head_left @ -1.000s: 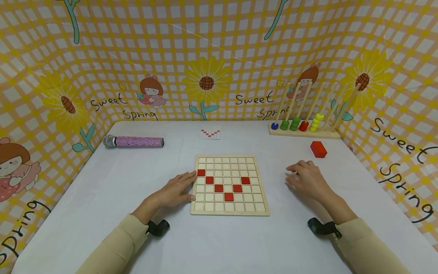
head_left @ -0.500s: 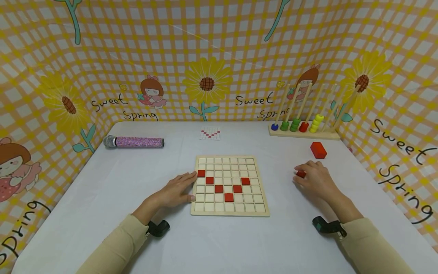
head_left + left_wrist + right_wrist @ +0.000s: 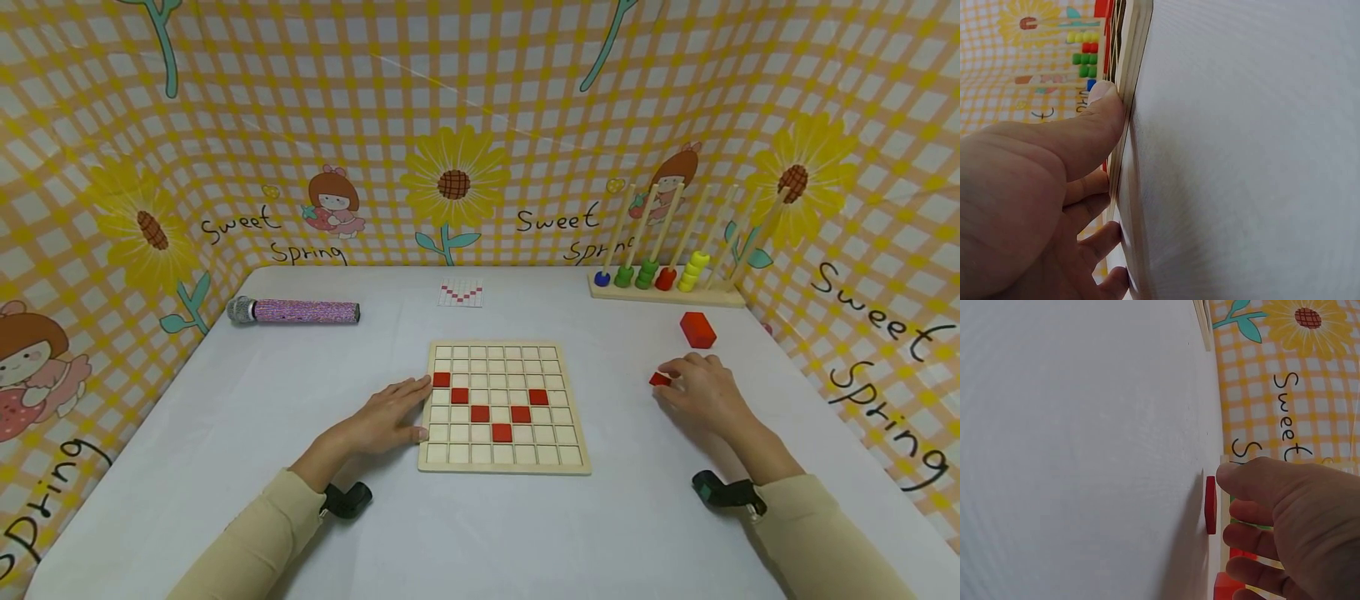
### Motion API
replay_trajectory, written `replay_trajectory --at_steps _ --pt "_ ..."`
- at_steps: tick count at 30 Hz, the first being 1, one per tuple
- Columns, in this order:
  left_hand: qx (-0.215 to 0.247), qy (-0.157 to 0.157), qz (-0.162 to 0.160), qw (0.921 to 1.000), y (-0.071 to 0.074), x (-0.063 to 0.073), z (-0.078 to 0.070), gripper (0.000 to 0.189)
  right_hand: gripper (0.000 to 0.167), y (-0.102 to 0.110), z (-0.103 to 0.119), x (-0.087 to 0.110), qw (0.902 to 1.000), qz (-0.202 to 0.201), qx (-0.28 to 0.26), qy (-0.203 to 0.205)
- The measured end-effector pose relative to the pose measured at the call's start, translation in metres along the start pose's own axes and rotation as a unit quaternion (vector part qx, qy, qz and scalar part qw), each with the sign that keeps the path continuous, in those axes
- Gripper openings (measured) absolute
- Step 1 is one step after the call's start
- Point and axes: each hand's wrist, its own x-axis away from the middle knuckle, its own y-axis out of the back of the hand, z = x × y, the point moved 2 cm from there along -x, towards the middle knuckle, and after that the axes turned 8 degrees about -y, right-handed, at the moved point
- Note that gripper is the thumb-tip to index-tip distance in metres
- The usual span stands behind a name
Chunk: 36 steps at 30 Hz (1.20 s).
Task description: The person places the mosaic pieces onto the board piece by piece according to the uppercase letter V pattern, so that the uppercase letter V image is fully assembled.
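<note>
A wooden grid board (image 3: 504,467) lies in the middle of the white table. Several red square tiles (image 3: 480,413) sit in its cells in a V-like slant. My left hand (image 3: 386,417) rests at the board's left edge, fingertips and thumb against its rim (image 3: 1127,94). To the right of the board, my right hand (image 3: 701,392) is low over the table, fingers loosely bent. A loose red tile (image 3: 1210,505) lies right by its thumb and index fingertips, partly covered in the head view. Just beyond that hand is a red block (image 3: 697,330).
A small pattern card (image 3: 461,292) with red squares on a grid lies behind the board. At back left is a microphone (image 3: 307,311) with a glittery purple handle. A wooden peg rack (image 3: 667,293) with coloured beads stands at back right. Patterned cloth walls enclose the table.
My right hand has moved right, and the loose red tile, hidden a second ago, now shows by its fingertips. My left hand and the board have stayed put.
</note>
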Motion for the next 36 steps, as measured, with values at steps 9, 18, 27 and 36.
replay_trajectory --at_steps 9,18,27,36 --pt "0.000 0.004 0.004 1.0000 0.001 -0.001 -0.002 0.073 0.037 0.000 -0.007 -0.002 0.9993 0.029 0.012 -0.021" --pt "0.006 0.009 0.004 0.9999 0.001 -0.002 -0.002 0.073 0.035 -0.001 -0.012 -0.005 0.9984 0.043 0.015 -0.032" --pt "0.004 0.008 0.004 1.0000 0.000 -0.001 -0.001 0.073 0.032 -0.001 -0.013 -0.006 0.9986 0.042 0.008 -0.031" --pt "0.000 0.001 0.003 1.0000 0.000 0.000 -0.001 0.073 0.029 0.000 -0.011 -0.004 0.9994 0.028 0.006 -0.017"
